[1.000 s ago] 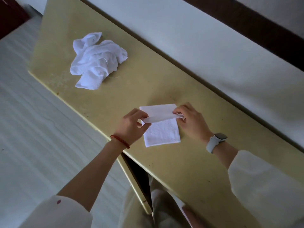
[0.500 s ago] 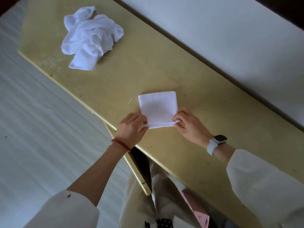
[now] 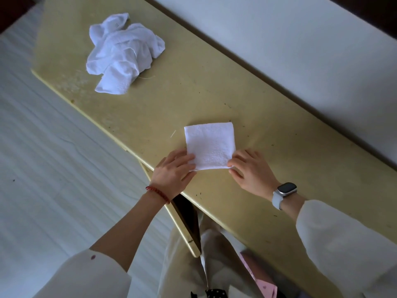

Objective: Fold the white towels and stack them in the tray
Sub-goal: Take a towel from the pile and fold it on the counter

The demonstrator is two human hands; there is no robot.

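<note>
Towel: where the frame's centre lies, the folded towel [image 3: 210, 145] sits flat on the table [image 3: 247, 100].
Left hand [image 3: 174, 173]: fingers pinching its lower left corner.
Right hand [image 3: 251, 171]: pinching its lower right corner.
Pile: crumpled towels [image 3: 122, 52], upper left.

Towel heap [image 3: 123, 52] far-left (bare table [image 3: 193, 91] between).
</note>
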